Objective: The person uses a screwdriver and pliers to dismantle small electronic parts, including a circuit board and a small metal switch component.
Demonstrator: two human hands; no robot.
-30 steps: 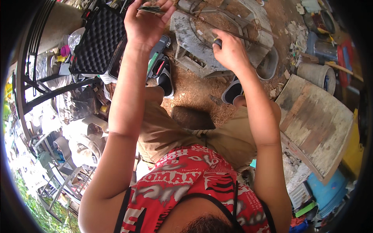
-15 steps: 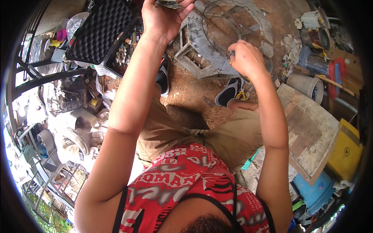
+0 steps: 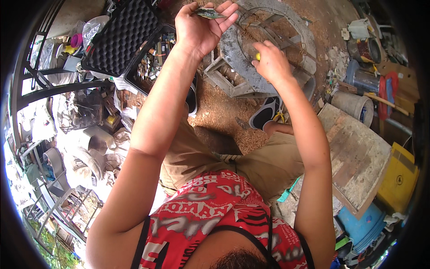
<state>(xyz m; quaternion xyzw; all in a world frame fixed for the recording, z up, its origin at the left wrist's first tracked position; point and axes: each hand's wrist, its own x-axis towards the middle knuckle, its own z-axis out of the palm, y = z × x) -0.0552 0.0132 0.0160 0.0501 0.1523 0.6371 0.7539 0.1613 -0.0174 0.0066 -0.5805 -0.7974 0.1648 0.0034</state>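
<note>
At the top of the head view my left hand (image 3: 199, 31) is turned palm up, its fingers partly curled. It holds a small green circuit board (image 3: 209, 13) between thumb and fingers. My right hand (image 3: 272, 62) is closed above a round grey wooden frame (image 3: 230, 58). Something with a yellow part (image 3: 258, 56) shows at its fingers. Most of that thing is hidden by the hand, so I cannot tell its kind. My two hands are apart.
Left of my left forearm lies an open black case (image 3: 121, 40) with foam in its lid and many small boards inside. A worn wooden board (image 3: 354, 157), a grey bucket (image 3: 358, 105) and a yellow container (image 3: 396, 175) stand at right. Clutter and metal racks fill the left.
My right hand has moved up and left, nearer my left hand. The left hand with the circuit board has shifted slightly right and down. A dark handle seen at the right hand earlier is now hidden.
</note>
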